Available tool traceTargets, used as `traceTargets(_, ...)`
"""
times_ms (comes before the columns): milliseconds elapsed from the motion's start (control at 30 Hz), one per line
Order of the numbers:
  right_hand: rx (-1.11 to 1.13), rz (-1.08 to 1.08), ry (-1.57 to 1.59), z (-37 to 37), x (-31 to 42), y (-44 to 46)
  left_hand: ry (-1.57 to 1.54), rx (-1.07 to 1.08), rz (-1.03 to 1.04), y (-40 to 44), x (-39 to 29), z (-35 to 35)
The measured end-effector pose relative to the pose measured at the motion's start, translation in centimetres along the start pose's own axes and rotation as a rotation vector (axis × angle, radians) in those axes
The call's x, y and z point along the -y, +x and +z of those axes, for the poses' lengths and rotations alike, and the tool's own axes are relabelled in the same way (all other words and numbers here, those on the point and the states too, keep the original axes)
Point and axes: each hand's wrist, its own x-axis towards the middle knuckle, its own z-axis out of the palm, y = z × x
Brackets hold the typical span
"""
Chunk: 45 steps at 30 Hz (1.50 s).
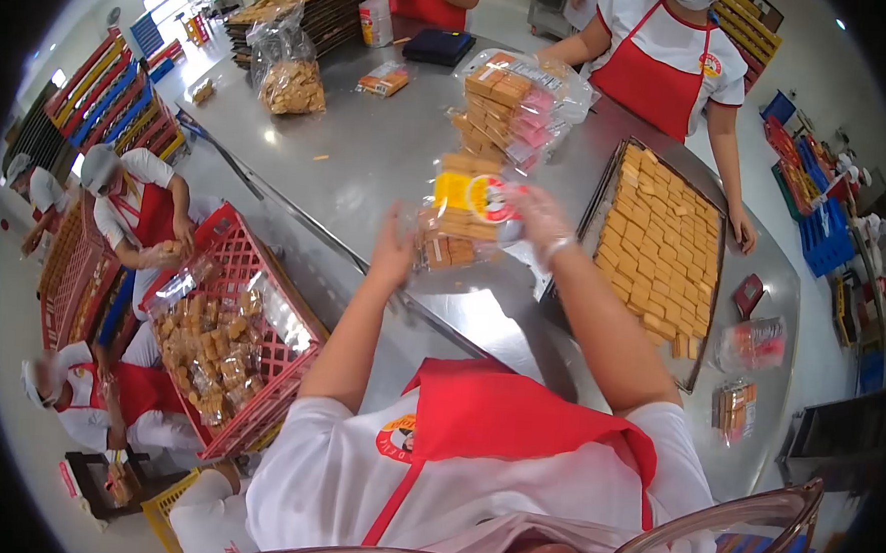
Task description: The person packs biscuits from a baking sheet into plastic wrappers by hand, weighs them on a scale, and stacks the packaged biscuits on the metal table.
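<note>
Over the steel table, a clear bag of rectangular biscuits with a yellow and red label sits between my two hands. My right hand, in a thin clear glove, is closed on the bag's right side. On the other side, my left hand is close to the bag's left edge, its fingers smeared by motion; whether it touches is unclear. Just beyond lies a stack of packed biscuits in clear plastic with pink parts. To my right is a metal tray covered with rows of cut biscuits.
At left, a red crate holds bagged biscuits. A knotted bag and stacked trays occupy the far side of the table. More packs lie at right. Co-workers stand opposite and at left; one person's hand rests near the tray.
</note>
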Motion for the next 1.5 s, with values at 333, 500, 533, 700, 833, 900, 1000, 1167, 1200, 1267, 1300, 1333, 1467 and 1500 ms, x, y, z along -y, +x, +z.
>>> traceTargets(333,-0.128,0.0,-1.001,4.1,-3.4,3.1,0.336,0.098,0.071,-1.5,-3.9,1.9)
traceTargets(500,-0.191,0.007,-0.57,4.3,-6.2,2.7,0.32,0.113,0.14,-3.9,-6.1,2.4)
traceTargets(533,-0.197,-0.001,-0.429,4.5,-6.8,2.4,0.342,0.131,0.148,-4.1,-6.6,2.4)
traceTargets(700,-0.241,0.048,-0.244,3.9,-6.0,-0.7,0.252,0.28,0.126,-0.2,-3.7,1.7)
traceTargets(833,-0.38,-0.435,-0.525,2.0,-3.5,-4.5,0.645,0.347,0.383,4.3,-3.3,0.3)
traceTargets(900,-0.272,-0.587,-0.596,-0.8,-2.8,-7.1,0.868,0.356,0.402,5.0,-5.3,0.2)
traceTargets(1000,-0.12,-0.646,-0.683,-6.6,-0.4,-13.2,0.885,0.343,0.354,3.9,-7.9,1.5)
traceTargets(1167,-0.543,-0.371,-0.951,-16.4,1.2,-21.3,0.616,0.403,0.569,5.8,-2.8,3.4)
traceTargets(1200,-0.632,-0.258,-0.894,-18.2,1.1,-22.8,0.612,0.415,0.591,6.5,-2.5,3.2)
traceTargets(1267,-0.79,-0.272,-0.886,-21.8,-0.4,-25.7,0.705,0.427,0.569,6.3,-4.0,3.0)
traceTargets(1300,-0.8,-0.191,-0.909,-22.7,-0.2,-26.8,0.778,0.421,0.494,5.7,-5.9,3.0)
traceTargets(1333,-0.809,-0.111,-0.93,-23.1,0.3,-27.8,0.851,0.413,0.419,4.8,-8.1,3.3)
traceTargets(1467,-0.818,-0.107,-0.9,-24.2,-0.7,-28.8,0.229,0.404,0.408,3.0,-11.9,5.5)
traceTargets(1500,-0.804,-0.103,-0.871,-24.2,-1.0,-28.6,-0.012,0.484,0.405,2.3,-13.4,6.3)
